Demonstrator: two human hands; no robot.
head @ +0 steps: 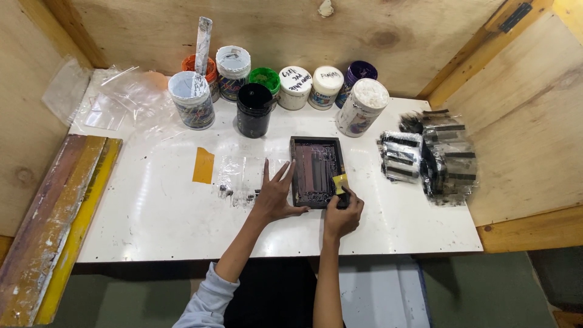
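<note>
Two hands work at a small dark printing frame (317, 172): left hand (276, 197) flat, fingers spread, against its left edge; right hand (342, 215) pinching a yellow squeegee (340, 183) at its lower right corner.

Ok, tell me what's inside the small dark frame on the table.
Inside the small dark frame lie grey vertical strips smeared with dark ink. The right hand drags a yellow scraper over its lower right corner, hiding what lies beneath.

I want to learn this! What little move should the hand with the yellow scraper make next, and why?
Probably draw the yellow scraper up along the small dark frame. The right hand holds it at the frame's near edge, and the left hand lies flat beside the frame, touching its near corner.
</note>
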